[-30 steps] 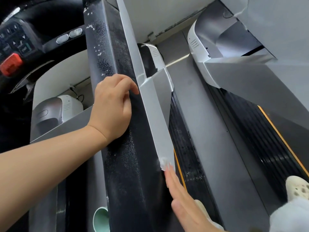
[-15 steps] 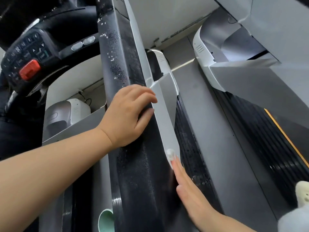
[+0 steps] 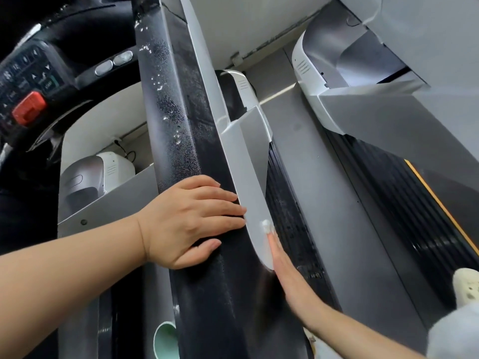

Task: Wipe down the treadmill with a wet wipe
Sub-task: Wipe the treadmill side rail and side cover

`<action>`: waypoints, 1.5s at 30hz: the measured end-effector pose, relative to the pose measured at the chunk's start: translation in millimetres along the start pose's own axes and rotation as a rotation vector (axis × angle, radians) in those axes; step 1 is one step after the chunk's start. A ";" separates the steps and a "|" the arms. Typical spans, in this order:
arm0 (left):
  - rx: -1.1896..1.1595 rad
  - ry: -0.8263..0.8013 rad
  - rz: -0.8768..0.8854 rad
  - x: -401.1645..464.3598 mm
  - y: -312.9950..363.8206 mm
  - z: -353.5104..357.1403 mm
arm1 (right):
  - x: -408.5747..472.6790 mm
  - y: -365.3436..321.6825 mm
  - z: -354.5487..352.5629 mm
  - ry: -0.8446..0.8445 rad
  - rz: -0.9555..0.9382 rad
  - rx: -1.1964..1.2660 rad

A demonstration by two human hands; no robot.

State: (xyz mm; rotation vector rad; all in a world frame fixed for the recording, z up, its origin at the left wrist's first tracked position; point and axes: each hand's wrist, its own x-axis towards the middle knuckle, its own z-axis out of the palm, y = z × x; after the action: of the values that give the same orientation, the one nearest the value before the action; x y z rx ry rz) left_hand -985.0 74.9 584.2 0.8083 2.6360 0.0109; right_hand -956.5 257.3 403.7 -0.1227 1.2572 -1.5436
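Note:
The treadmill's black upright post (image 3: 176, 112) runs down the middle, speckled with droplets along its upper part. My left hand (image 3: 189, 218) lies flat across the post with fingers straight, their tips at the edge of the grey trim panel (image 3: 248, 182). No wipe shows under this hand. My right hand (image 3: 293, 281) reaches up from the lower right with straight fingers laid along the trim's lower end. A small white wad, seemingly the wet wipe (image 3: 265, 226), sits at its fingertips against the trim.
The console (image 3: 39, 71) with a red stop button (image 3: 29, 107) is at upper left. The black belt (image 3: 293, 229) runs right of the post, with a grey side rail and a neighbouring treadmill (image 3: 388, 177) beyond. A green cup rim (image 3: 166, 340) is below; a pale shoe (image 3: 466, 288) is at right.
My left hand slid down the black post and its curled fingers flattened out. My right hand kept the white wad against the lower end of the trim.

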 end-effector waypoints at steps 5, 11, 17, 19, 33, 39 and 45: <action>-0.004 0.002 0.002 0.6 -0.2 -0.1 | -44.5 20.9 8.1 -0.098 -0.191 -0.109; -0.005 0.003 -0.007 0.8 0.7 -0.9 | 29.9 -46.2 -16.8 0.024 0.155 -0.037; 0.018 0.009 -0.003 2.1 0.9 -0.7 | 18.2 -38.2 -9.2 -0.024 0.026 -0.044; 0.005 0.008 -0.005 2.0 1.2 -1.1 | -15.8 -26.5 -2.7 -0.104 -0.104 -0.131; -0.010 0.017 -0.010 1.3 1.0 -1.6 | 56.2 -61.2 -23.1 -0.050 0.098 -0.083; -0.009 0.030 -0.001 1.6 1.3 -1.3 | -15.8 -50.1 -3.2 -0.152 -0.252 -0.213; 0.004 0.046 0.016 1.4 0.2 0.0 | 10.7 -49.8 -4.5 -0.096 -0.128 -0.153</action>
State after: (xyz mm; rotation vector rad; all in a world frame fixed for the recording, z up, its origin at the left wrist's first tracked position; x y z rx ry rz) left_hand -986.0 75.8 583.7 0.8395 2.6731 0.0289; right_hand -996.1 244.5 433.5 -0.3779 1.3110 -1.5304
